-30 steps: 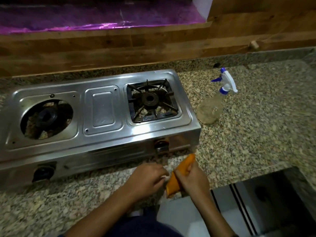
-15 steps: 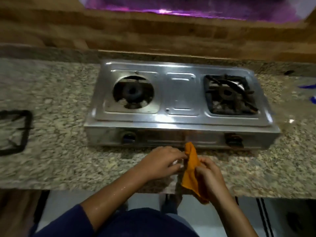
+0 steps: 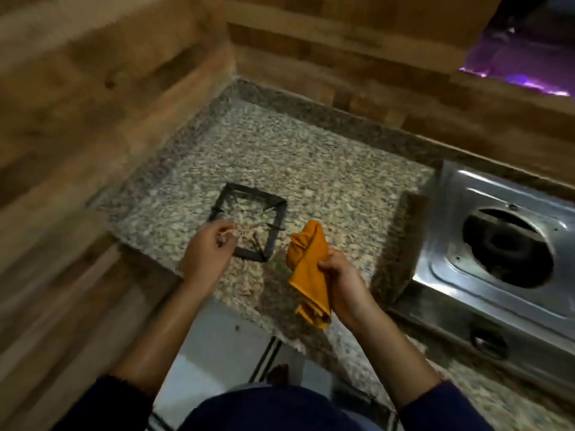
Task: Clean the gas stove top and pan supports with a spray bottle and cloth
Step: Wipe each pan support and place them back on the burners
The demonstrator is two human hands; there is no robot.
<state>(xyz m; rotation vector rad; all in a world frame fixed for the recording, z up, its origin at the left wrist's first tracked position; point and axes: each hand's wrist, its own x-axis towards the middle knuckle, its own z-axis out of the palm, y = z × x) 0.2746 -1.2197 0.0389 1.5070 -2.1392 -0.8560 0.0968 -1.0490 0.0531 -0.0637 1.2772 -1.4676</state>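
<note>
Left grip [image 3: 207, 255] over the near-left corner of the pan support [image 3: 257, 193], fingers curled inward; too blurred to tell whether pinching the black frame or closed on nothing. Pan support flat on the speckled granite counter [image 3: 280, 150], off the stove and well to its left, with wooden wall panels [image 3: 93, 88] behind and to the left. Just right of the support, orange cloth [image 3: 308, 269], bunched, upper end sticking up, lower end drooping past the counter's front edge. Right grip [image 3: 340, 275] clenched round the cloth's middle. Farther right, steel gas stove [image 3: 497, 194] on the counter, cut off by the frame edge, dark burner [image 3: 507, 247] exposed in a round opening, one dark knob [image 3: 487, 340] on the front face.
</note>
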